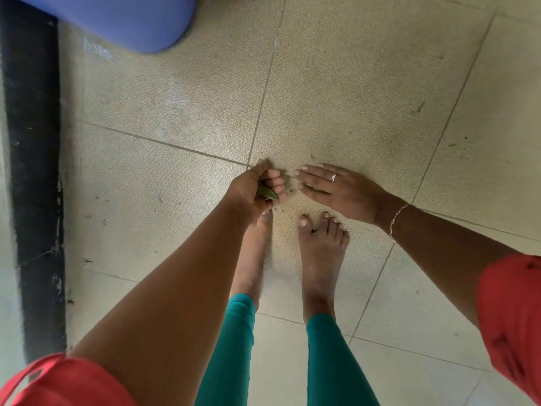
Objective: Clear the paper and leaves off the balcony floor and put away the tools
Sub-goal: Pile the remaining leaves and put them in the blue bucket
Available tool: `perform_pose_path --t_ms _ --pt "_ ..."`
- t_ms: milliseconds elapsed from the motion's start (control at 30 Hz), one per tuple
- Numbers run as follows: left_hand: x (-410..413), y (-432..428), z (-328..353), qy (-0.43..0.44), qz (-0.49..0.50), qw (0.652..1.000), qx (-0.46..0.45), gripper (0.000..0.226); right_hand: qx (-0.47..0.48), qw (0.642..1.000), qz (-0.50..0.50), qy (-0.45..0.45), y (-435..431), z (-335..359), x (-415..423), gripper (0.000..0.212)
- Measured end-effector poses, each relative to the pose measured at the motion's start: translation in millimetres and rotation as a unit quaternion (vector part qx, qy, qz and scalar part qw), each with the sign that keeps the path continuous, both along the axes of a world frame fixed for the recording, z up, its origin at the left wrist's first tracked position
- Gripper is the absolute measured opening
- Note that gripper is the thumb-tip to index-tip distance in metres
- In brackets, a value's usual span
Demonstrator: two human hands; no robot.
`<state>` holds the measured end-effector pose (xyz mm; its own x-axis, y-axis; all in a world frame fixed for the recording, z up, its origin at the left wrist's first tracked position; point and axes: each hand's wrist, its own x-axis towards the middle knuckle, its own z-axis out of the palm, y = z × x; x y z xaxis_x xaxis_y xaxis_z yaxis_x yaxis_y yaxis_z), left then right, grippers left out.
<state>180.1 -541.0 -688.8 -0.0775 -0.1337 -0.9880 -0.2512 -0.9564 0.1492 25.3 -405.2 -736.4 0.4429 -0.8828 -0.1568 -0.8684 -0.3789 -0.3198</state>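
Leaf (268, 194) first: a green one sits in the left hand (251, 190), whose fingers (275, 178) curl loosely round it, just above the bare feet (320, 250). Just beside it the right hand (336, 190) is held flat with its fingers straight and together, holding nothing, low over the floor (366, 83) — whether it touches the tile I cannot tell.

The likely slip from here is that the left hand's hold looks loose and open on the side facing the right hand. The leaf could drop out if more scraps are pushed in or the hand tips. Small crumbs may also escape a flat palm on the rough tile.

The floor is beige textured tile with grey joints, and dark specks (420, 106) lie scattered farther out. A black strip (35, 171) runs along the left edge, and a blue rounded object (131, 19) sits at the far end. No paper or tools show.
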Motion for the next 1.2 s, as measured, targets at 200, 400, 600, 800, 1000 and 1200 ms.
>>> perform_pose_path --t_ms 200,400,600,800,1000,1200 --pt "0.4 3.3 0.8 0.006 -0.012 1.000 -0.003 0.041 0.099 0.993 -0.056 -0.007 -25.2 13.2 10.9 0.034" --pt "1.2 4.4 -0.6 0.032 -0.060 0.998 -0.003 0.050 0.031 0.960 -0.246 -0.129 -35.9 29.9 30.2 0.026" --pt "-5.5 11.9 -1.6 0.103 -0.067 0.992 0.040 0.061 -0.033 0.912 -0.352 -0.211 -37.5 53.7 79.9 0.028" --pt "-4.1 8.0 0.8 0.091 -0.076 0.993 0.024 0.033 -0.010 0.794 -0.554 -0.251 2.9 59.5 75.1 0.036" --pt "8.2 -4.9 -5.6 0.071 -0.074 0.995 0.000 0.037 0.161 0.730 -0.657 -0.098 43.9 18.5 77.1 0.084" --pt "17.3 -14.4 -10.9 0.054 -0.064 0.996 -0.013 0.035 0.113 0.897 -0.427 0.014 11.0 0.9 83.8 0.080"
